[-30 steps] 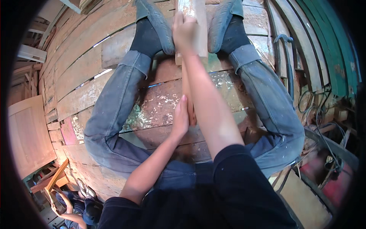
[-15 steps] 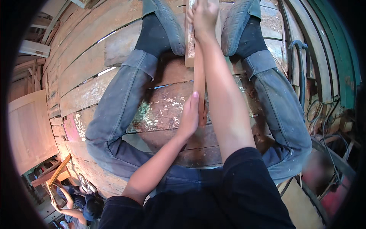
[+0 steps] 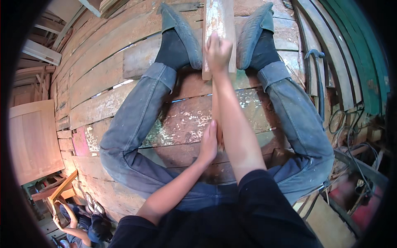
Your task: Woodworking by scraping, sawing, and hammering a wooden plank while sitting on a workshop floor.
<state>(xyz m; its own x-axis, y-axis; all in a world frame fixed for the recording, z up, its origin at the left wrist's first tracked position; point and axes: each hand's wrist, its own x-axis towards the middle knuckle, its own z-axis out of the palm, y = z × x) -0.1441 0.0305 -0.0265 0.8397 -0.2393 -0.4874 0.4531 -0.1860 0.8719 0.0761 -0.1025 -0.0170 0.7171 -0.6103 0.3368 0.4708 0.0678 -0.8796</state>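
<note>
Between my outstretched legs a narrow wooden strip (image 3: 216, 105) runs lengthwise, its far part passing beneath my right wrist. My left hand (image 3: 209, 142) is closed around the near part, thumb lying along its side and fingers mostly hidden. My right hand (image 3: 219, 51) is a fist on top of a thick wooden beam (image 3: 213, 16) with a worn, pale upper face. What the right fingers grip is hidden. The beam's near end lies between my two shoes.
Old planks (image 3: 95, 74) form the floor under me. A hammer (image 3: 317, 70) rests at the right beside long boards and loose cables (image 3: 351, 128). A wooden panel (image 3: 35, 140) stands at the left; below it another person (image 3: 82, 223) holds a piece of wood.
My right fist has come back toward me along the beam. The strip and my left hand have also shifted nearer to my body. The view has tilted slightly.
</note>
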